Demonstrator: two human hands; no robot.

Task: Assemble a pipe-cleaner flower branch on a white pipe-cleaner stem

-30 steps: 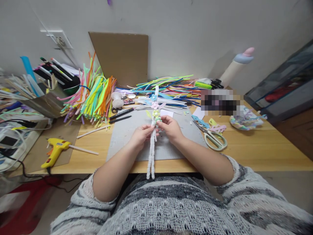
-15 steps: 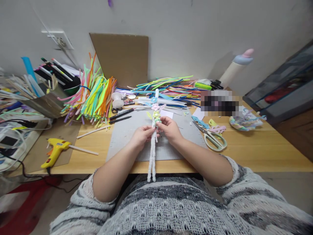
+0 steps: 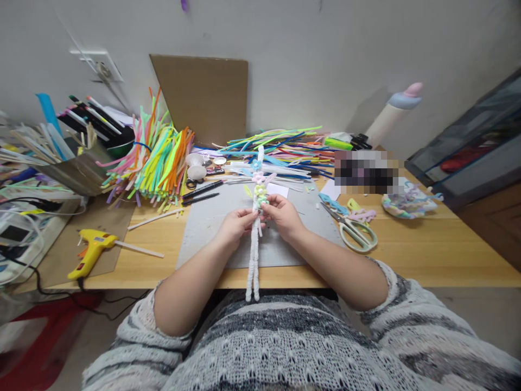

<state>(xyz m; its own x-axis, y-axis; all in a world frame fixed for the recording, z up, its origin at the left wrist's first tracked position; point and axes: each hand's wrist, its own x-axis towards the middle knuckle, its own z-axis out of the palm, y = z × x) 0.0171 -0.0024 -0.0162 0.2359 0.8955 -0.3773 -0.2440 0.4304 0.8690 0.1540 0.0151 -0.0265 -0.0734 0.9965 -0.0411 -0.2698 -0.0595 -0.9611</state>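
Observation:
A long white fuzzy craft piece (image 3: 253, 255) lies lengthwise before me, its two strands running down past the table's front edge. Its upper part carries small blue, pink and yellow-green flowers (image 3: 260, 190) and leaves. My left hand (image 3: 240, 225) pinches the white stem from the left, below the flowers. From the right, my right hand (image 3: 283, 214) has its fingertips closed on the lowest green flower. A grey mat (image 3: 207, 233) is beneath both hands.
Scissors (image 3: 358, 234) and twisted coloured pieces (image 3: 362, 213) lie at the right. A yellow glue gun (image 3: 94, 250) is at the left. Behind are black pens (image 3: 201, 198), bundled pipe cleaners (image 3: 163, 163) and a cardboard sheet (image 3: 203, 98).

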